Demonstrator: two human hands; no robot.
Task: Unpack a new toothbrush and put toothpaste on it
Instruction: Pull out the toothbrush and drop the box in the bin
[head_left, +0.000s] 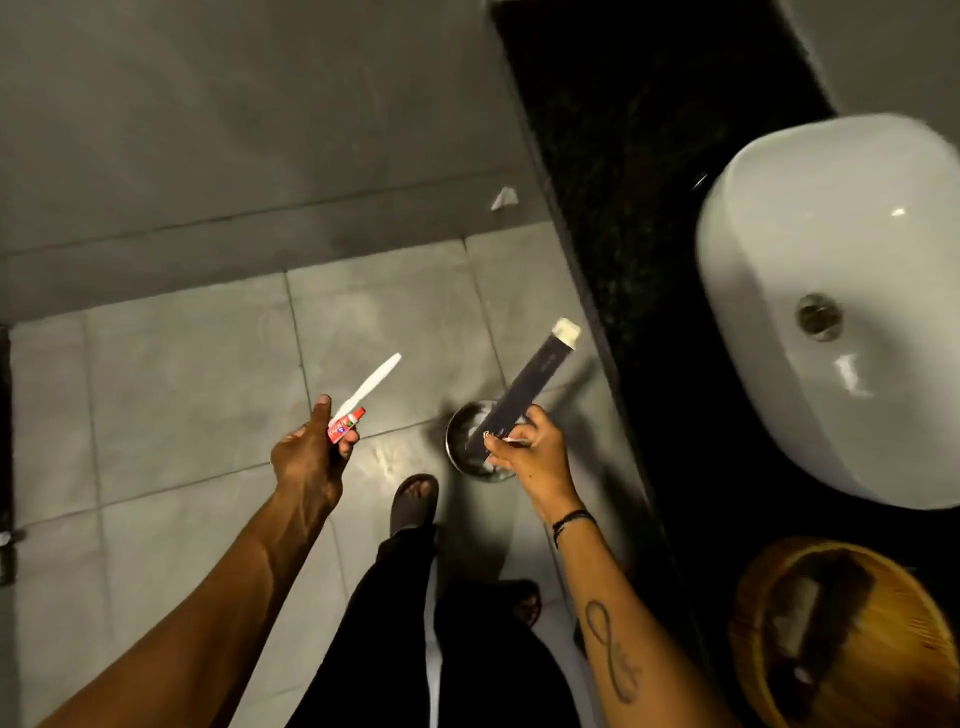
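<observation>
Unpacking done: left hand (306, 457) pinches toothbrush (371, 383) plus toothpaste tube (345, 425).
Right hand (530, 452) grips empty dark box (524, 384) above bin (467, 441); next, likely drop box, uncap tube.

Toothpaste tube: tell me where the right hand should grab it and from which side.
Judging by its pose, grip the red toothpaste tube at the end sticking out beyond the left hand, coming from the right. The rest is covered by that hand, which also holds the white toothbrush. The right hand must first drop the dark box.
</observation>
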